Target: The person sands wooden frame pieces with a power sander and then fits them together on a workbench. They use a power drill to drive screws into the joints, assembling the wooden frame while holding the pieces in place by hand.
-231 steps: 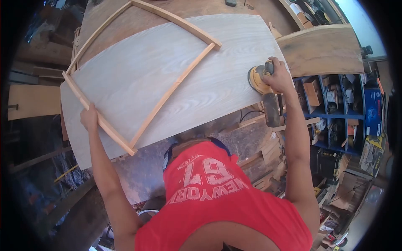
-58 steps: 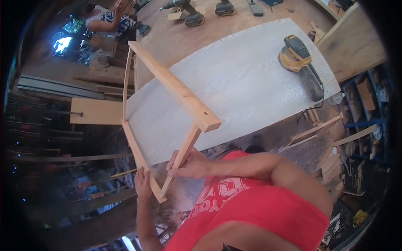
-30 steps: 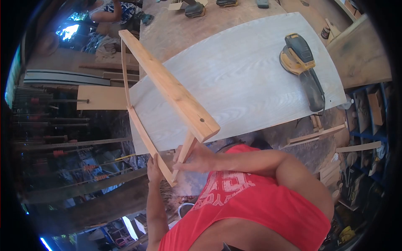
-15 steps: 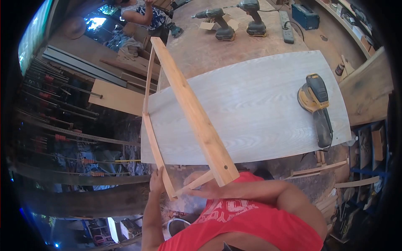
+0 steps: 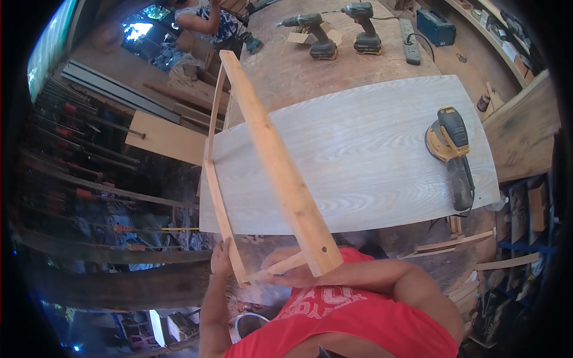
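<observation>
A light wooden frame (image 5: pixel 277 161), made of thin strips and one wider board, stands tilted over a pale wood-grain panel (image 5: pixel 382 161). My left hand (image 5: pixel 221 258) grips its long narrow strip near the bottom corner. My right hand (image 5: pixel 279 267) is closed around the short end piece, partly hidden by it. A dark screw hole or screw head shows on the wide board near its lower end. On the right of the panel lies a yellow and black orbital sander (image 5: pixel 449 146).
Two cordless drills, one drill (image 5: pixel 316 39) beside another drill (image 5: pixel 365 30), stand at the back of the workbench (image 5: pixel 268 77). A power strip (image 5: pixel 409 42) and a blue box (image 5: pixel 436 27) are near them. Clamps (image 5: pixel 77 149) line the left. Another person (image 5: pixel 200 22) is at the back left.
The frame's wide board has shifted slightly right and down at its near end. Both hands keep their hold, and the left hand has moved slightly left.
</observation>
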Available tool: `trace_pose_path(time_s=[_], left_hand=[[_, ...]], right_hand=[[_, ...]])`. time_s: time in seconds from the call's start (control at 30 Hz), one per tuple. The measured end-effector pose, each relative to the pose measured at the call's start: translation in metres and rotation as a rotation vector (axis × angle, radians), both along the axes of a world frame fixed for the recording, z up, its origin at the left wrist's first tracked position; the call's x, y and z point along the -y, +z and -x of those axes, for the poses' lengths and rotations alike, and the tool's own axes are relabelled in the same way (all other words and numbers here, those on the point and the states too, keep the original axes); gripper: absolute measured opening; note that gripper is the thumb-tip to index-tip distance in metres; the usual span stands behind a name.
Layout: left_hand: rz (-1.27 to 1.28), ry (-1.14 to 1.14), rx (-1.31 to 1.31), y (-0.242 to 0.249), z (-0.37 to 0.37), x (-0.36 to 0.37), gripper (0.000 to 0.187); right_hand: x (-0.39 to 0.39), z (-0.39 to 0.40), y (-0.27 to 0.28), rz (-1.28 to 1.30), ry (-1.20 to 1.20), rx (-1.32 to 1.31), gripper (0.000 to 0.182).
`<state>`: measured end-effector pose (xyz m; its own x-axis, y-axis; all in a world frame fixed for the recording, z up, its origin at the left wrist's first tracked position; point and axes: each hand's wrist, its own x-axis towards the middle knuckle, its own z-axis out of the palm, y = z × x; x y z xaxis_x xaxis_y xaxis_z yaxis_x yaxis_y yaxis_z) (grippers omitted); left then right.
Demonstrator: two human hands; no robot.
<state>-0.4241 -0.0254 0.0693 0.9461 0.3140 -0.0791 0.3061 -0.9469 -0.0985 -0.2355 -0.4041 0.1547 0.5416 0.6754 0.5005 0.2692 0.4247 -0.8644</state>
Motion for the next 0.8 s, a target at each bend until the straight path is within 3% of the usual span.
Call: trace_pose_path(time_s=[0.1, 0.17, 0.23, 0.27, 0.33, 0.37, 0.43, 0.47, 0.53, 0.6, 0.63, 0.67, 0.73, 0.8], left_hand=[[0.066, 0.091, 0.071, 0.005, -0.001, 0.016, 0.081], [0.149, 0.22, 0.086, 0.006, 0.0, 0.025, 0.081], [0.101, 0.022, 0.025, 0.004, 0.004, 0.028, 0.079], [0.126, 0.058, 0.042, 0.005, 0.002, 0.038, 0.079], [0.192, 0.037, 0.335, 0.008, -0.011, 0.054, 0.069], [0.211, 0.073, 0.351, 0.0, -0.017, 0.056, 0.069], [1.015, 0.822, 0.576, -0.018, -0.017, 0.062, 0.053], [1.038, 0.862, 0.58, -0.013, -0.018, 0.075, 0.053], [1.867, 0.914, 0.675, 0.014, -0.031, 0.094, 0.053], [2.334, 0.626, 0.799, 0.006, -0.039, 0.093, 0.056], [2.464, 0.629, 0.884, 0.035, -0.054, 0.109, 0.055], [2.606, 0.398, 0.925, 0.049, -0.064, 0.117, 0.054], [2.591, 0.024, 0.885, 0.092, -0.092, 0.13, 0.049], [2.576, -0.184, 0.744, 0.13, -0.129, 0.136, 0.041]], right_hand=[[-0.002, 0.001, -0.026, -0.113, -0.006, -0.138, 0.018], [0.013, -0.005, -0.044, -0.003, 0.038, -0.202, 0.017], [0.026, -0.011, -0.07, 0.092, -0.122, -0.425, 0.015], [0.034, -0.017, -0.077, 0.124, -0.092, -0.406, 0.015], [0.045, -0.037, -0.083, 0.153, -0.123, -0.758, 0.012], [0.048, -0.049, -0.084, 0.188, -0.101, -0.742, 0.012], [0.051, -0.066, -0.088, 0.107, -0.141, -0.838, 0.011], [0.054, -0.072, -0.093, 0.151, -0.126, -0.836, 0.011], [0.055, -0.094, -0.102, 0.011, -0.062, -0.952, 0.012], [0.063, -0.119, -0.101, -0.03, 0.008, -0.975, 0.013], [0.064, -0.13, -0.101, -0.125, 0.072, -1.0, 0.016], [0.061, -0.144, -0.099, -0.092, 0.076, -0.994, 0.016], [0.063, -0.161, -0.093, -0.164, -0.059, -1.176, 0.019], [0.061, -0.18, -0.107, -0.205, -0.051, -1.18, 0.021]])
